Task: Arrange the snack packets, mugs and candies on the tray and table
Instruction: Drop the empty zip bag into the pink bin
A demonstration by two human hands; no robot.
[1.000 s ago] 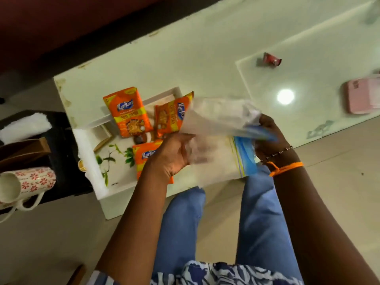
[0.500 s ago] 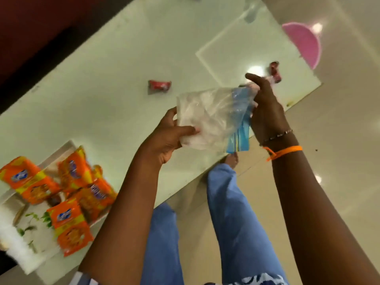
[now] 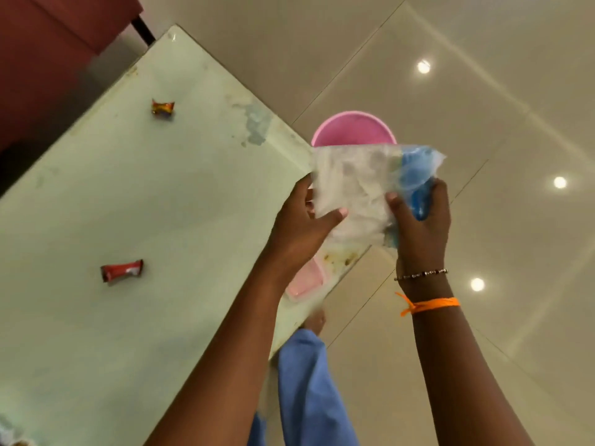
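Both the left hand (image 3: 299, 226) and right hand (image 3: 421, 220) still grip the crumpled plastic bag (image 3: 357, 188), now carried past the table (image 3: 161, 220) edge above a pink bin (image 3: 352, 128). The snack packets have left view, while two red candies (image 3: 121, 271) remain on the table.

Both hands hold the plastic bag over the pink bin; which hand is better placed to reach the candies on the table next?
Probably the left hand: it is on the table side of the plastic bag, nearer both candies, while the right hand is off the table's edge.
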